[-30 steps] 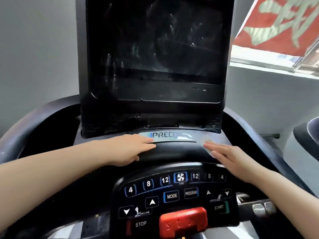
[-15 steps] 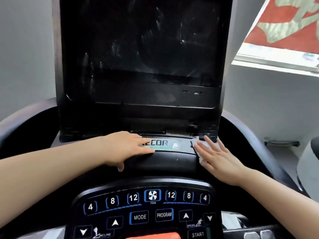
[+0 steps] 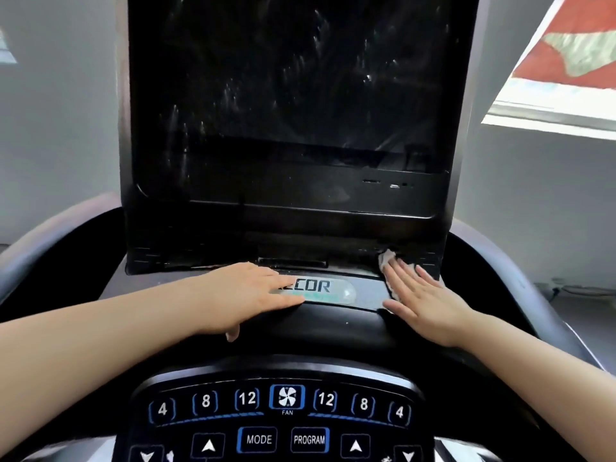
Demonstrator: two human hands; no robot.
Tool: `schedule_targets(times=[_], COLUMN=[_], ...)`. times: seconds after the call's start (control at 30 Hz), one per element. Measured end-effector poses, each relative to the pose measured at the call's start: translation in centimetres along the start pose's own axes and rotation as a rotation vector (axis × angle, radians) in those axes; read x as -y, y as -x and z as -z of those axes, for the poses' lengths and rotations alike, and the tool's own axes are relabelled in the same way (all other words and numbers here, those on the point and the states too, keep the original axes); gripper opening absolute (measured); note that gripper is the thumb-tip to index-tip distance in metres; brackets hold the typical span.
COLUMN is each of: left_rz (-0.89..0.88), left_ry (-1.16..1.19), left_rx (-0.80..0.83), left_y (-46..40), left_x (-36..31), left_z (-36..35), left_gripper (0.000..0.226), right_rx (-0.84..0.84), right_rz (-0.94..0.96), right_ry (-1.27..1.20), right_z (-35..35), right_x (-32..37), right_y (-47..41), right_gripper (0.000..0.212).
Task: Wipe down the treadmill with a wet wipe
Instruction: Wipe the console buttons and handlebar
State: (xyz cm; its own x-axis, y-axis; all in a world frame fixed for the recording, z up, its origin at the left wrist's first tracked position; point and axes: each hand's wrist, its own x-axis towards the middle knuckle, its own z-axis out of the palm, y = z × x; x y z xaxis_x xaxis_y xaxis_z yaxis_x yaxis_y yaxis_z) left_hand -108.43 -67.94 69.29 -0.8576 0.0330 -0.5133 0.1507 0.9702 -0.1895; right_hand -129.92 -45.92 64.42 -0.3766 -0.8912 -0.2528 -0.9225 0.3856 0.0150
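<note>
The black treadmill console [image 3: 333, 331] fills the view, with a tall dark screen [image 3: 290, 105] streaked with wet marks. My right hand [image 3: 423, 300] lies flat with straight fingers, pressing a white wet wipe [image 3: 386, 260] onto the ledge below the screen's right corner. Only the wipe's far end shows past my fingertips. My left hand [image 3: 246, 296] rests flat on the ledge, fingers covering the left part of the silver logo strip [image 3: 333, 291].
A button panel [image 3: 283, 418] with fan, mode and program keys sits near me. Curved black side arms [image 3: 513, 288] flank the console. A grey wall is behind, with a red banner [image 3: 573, 45] at the upper right.
My right hand has slid the wipe forward and to the right, up to the base of the screen. The camera has moved closer. My left hand has stayed on the ledge.
</note>
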Motion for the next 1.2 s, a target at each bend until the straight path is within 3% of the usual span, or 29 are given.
schedule_targets(times=[0.1,0.23,0.27,0.37,0.47,0.57,0.67,0.73,0.87,0.93,1.2], left_rz=[-0.005,0.000,-0.001,-0.008,-0.015,-0.009,0.002,0.006,0.002,0.001,0.013], left_ry=[0.003,-0.008,-0.006,0.009,0.016,0.019,0.022,0.024,0.025,0.021,0.058], left_rx=[0.001,-0.006,-0.004,-0.011,-0.017,-0.017,-0.015,-0.019,-0.014,-0.010,-0.024], left_y=[0.1,0.0,0.0,0.1,0.2,0.1,0.1,0.1,0.0,0.0,0.0], left_x=[0.1,0.1,0.1,0.1,0.0,0.0,0.1,0.1,0.0,0.0,0.0], left_z=[0.2,0.0,0.0,-0.1,0.0,0.0,-0.1,-0.3,-0.4,-0.2,-0.6], left_gripper=[0.105,0.107,0.107,0.106,0.104,0.105,0.106,0.107,0.106,0.106,0.108], right_rx=[-0.051,-0.050,-0.036,-0.111,-0.146,-0.186,-0.258,-0.202,-0.122,-0.101,-0.184], right_rz=[0.043,0.168,0.201,0.235,0.179,0.212,0.262,0.270,0.272,0.274,0.334], right_ry=[-0.065,-0.107,-0.065,0.190,0.366,0.397,0.395,0.380,0.475,0.500,0.321], right_z=[0.1,1.0,1.1,1.2,1.6,1.1,0.8,1.4,3.3,3.2,2.7], right_x=[2.3,6.0,5.7,1.7,-1.7,-1.1,2.4,2.7,-0.1,-0.9,5.8], right_y=[-2.0,-3.4,-3.2,-2.3,-2.5,-4.2,-6.0,-6.0,-4.2,-4.1,-7.7], right_gripper=[0.122,0.076,0.074,0.103,0.086,0.080,0.098,0.102,0.080,0.080,0.095])
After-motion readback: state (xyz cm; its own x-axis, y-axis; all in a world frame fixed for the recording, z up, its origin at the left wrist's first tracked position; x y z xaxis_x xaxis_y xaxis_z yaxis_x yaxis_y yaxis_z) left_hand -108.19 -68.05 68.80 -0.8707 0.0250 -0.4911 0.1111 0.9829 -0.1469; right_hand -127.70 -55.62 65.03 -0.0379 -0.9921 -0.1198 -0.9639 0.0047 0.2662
